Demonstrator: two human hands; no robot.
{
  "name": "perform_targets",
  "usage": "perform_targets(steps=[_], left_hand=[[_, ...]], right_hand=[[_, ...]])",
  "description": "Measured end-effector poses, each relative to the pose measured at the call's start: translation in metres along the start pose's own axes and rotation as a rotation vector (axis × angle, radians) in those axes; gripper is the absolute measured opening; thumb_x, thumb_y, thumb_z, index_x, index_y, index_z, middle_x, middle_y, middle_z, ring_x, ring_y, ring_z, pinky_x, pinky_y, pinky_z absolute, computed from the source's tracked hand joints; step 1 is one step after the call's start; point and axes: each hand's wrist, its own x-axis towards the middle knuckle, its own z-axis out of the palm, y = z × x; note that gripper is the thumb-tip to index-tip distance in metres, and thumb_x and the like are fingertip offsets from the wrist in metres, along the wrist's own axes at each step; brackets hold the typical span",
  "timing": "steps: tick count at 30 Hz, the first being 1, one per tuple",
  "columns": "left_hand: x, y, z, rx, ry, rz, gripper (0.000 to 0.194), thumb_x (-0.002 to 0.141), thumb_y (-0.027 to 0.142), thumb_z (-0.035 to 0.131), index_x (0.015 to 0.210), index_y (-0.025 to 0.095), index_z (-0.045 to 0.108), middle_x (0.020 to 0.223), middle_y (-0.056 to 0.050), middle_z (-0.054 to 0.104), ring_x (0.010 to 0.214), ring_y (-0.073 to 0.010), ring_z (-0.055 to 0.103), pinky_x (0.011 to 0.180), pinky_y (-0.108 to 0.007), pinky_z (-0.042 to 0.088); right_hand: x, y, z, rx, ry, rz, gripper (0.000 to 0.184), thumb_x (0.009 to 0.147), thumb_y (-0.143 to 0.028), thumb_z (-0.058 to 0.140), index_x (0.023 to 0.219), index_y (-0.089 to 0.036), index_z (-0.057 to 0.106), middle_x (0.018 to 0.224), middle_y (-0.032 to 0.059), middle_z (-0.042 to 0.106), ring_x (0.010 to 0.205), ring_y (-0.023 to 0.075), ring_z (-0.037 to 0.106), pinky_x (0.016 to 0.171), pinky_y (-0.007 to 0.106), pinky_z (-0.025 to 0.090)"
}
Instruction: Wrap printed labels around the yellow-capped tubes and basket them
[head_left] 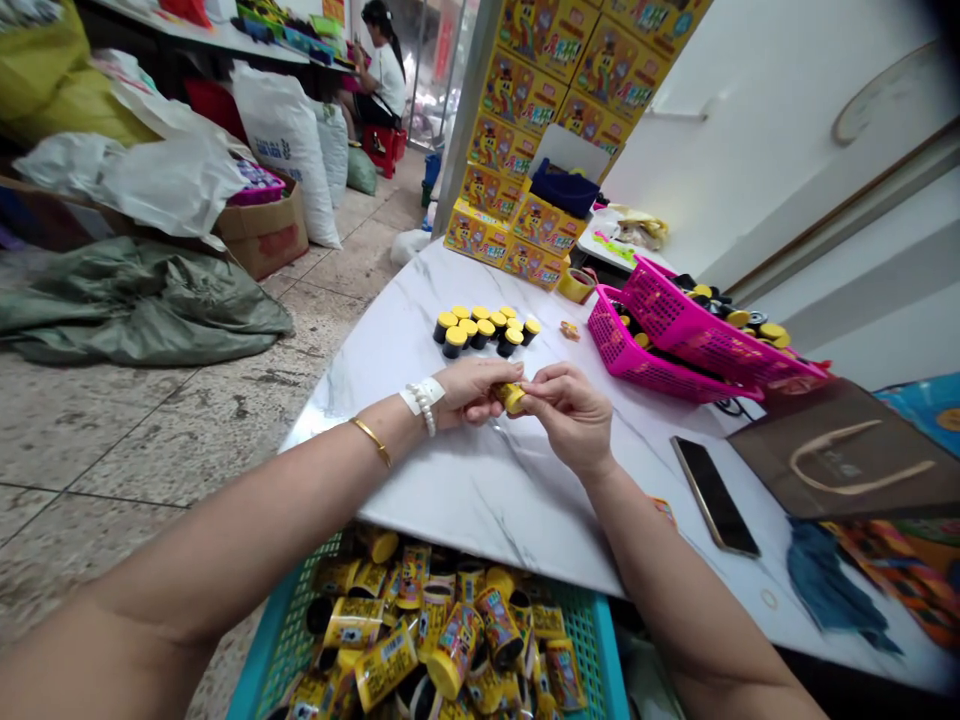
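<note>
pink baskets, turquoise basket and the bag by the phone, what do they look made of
Pink baskets: likely plastic, fairly smooth, judging by the even color and molded-looking holes.
Turquoise basket: probably plastic too, its walls a regular open grid.
Bag: looks like stiff brown paper or card with a matte face, from its flat panel; the pale handle could be ribbon or cord.

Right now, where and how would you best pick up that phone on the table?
I'd grip the phone by its two long edges, around the middle, coming from above: it lies flat and thin on the table, so those edges probably offer the surest hold.
</note>
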Motion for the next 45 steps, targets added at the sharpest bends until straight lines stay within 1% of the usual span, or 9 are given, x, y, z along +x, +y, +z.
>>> perform_targets(steps=[5, 12, 19, 23, 27, 30, 34, 41, 45], left_hand=[[0.001, 0.002, 0.000, 0.033, 0.091, -0.021, 0.035, 0.090, 0.050, 0.060, 0.080, 0.016, 0.059, 0.046, 0.002, 0.055, 0.023, -0.0030, 0.029, 0.026, -0.015, 0.012], [-0.005, 0.008, -0.006, 0.039, -0.086, -0.043, 0.032, 0.078, 0.045, 0.072, 0.073, 0.017, 0.057, 0.041, 0.005, 0.050, 0.022, -0.0023, 0.024, 0.026, -0.015, 0.013], [-0.003, 0.011, 0.001, 0.408, 0.077, -0.053, 0.020, 0.078, 0.034, 0.072, 0.078, 0.018, 0.059, 0.041, 0.005, 0.048, 0.027, -0.0043, 0.028, 0.029, -0.014, 0.016], [-0.003, 0.014, 0.006, 0.521, 0.097, -0.042, 0.019, 0.080, 0.032, 0.070, 0.073, 0.017, 0.059, 0.046, 0.002, 0.053, 0.031, -0.0053, 0.035, 0.031, -0.015, 0.021], [0.001, 0.012, 0.006, 0.525, 0.133, -0.024, 0.016, 0.080, 0.027, 0.069, 0.072, 0.016, 0.060, 0.049, 0.002, 0.052, 0.035, -0.0062, 0.039, 0.034, -0.016, 0.025], [0.004, 0.008, 0.005, 0.530, 0.158, -0.023, 0.014, 0.083, 0.025, 0.065, 0.074, 0.015, 0.060, 0.051, 0.002, 0.051, 0.037, -0.0061, 0.039, 0.036, -0.017, 0.024], [0.005, 0.006, 0.007, 0.608, 0.197, -0.037, 0.018, 0.091, 0.022, 0.053, 0.082, 0.009, 0.063, 0.055, 0.002, 0.050, 0.043, -0.0027, 0.045, 0.050, -0.014, 0.026], [0.004, 0.006, 0.006, 0.583, 0.155, -0.020, 0.016, 0.082, 0.027, 0.067, 0.074, 0.014, 0.062, 0.050, 0.001, 0.052, 0.036, -0.0051, 0.039, 0.040, -0.017, 0.024], [0.002, 0.008, 0.003, 0.586, 0.137, -0.029, 0.018, 0.082, 0.030, 0.067, 0.072, 0.016, 0.062, 0.052, 0.001, 0.055, 0.036, -0.0074, 0.040, 0.037, -0.020, 0.026]], right_hand=[[0.004, 0.003, 0.002, 0.046, -0.135, 0.034, 0.020, 0.079, -0.037, 0.079, 0.095, -0.026, 0.075, 0.105, 0.0029, 0.055, 0.073, 0.0126, 0.067, 0.070, 0.035, 0.067], [-0.007, -0.013, 0.015, 0.094, -0.023, 0.029, 0.025, 0.076, -0.045, 0.079, 0.076, -0.022, 0.071, 0.097, 0.0014, 0.051, 0.069, 0.0106, 0.064, 0.063, 0.032, 0.066], [-0.100, -0.067, -0.020, -0.058, -0.047, 0.038, 0.007, 0.083, -0.023, 0.076, 0.087, -0.019, 0.073, 0.095, 0.0021, 0.053, 0.056, 0.0044, 0.057, 0.045, 0.019, 0.054], [-0.159, -0.070, -0.045, -0.271, -0.118, -0.027, 0.011, 0.082, -0.017, 0.077, 0.092, -0.019, 0.074, 0.091, 0.0049, 0.057, 0.073, 0.0120, 0.062, 0.058, 0.022, 0.055], [-0.187, -0.066, -0.062, -0.313, -0.190, -0.012, 0.018, 0.082, -0.027, 0.078, 0.098, -0.019, 0.075, 0.098, 0.0069, 0.059, 0.060, 0.0079, 0.056, 0.054, 0.023, 0.051], [-0.179, -0.061, -0.090, -0.439, -0.179, 0.013, 0.018, 0.087, -0.033, 0.073, 0.102, -0.023, 0.075, 0.089, 0.0061, 0.065, 0.073, 0.0156, 0.064, 0.065, 0.028, 0.055], [-0.151, -0.037, -0.142, -0.974, -0.023, 0.112, 0.030, 0.086, -0.034, 0.071, 0.113, -0.023, 0.074, 0.102, 0.0097, 0.063, 0.085, 0.0211, 0.062, 0.077, 0.036, 0.054], [-0.112, -0.015, -0.167, -1.111, -0.326, 0.263, 0.007, 0.085, -0.025, 0.066, 0.081, -0.020, 0.069, 0.098, 0.0073, 0.062, 0.088, 0.0214, 0.061, 0.081, 0.035, 0.051], [-0.097, -0.016, -0.172, -1.038, -0.426, 0.260, 0.014, 0.082, -0.026, 0.070, 0.093, -0.019, 0.066, 0.105, 0.0088, 0.062, 0.097, 0.0237, 0.060, 0.089, 0.038, 0.049]])
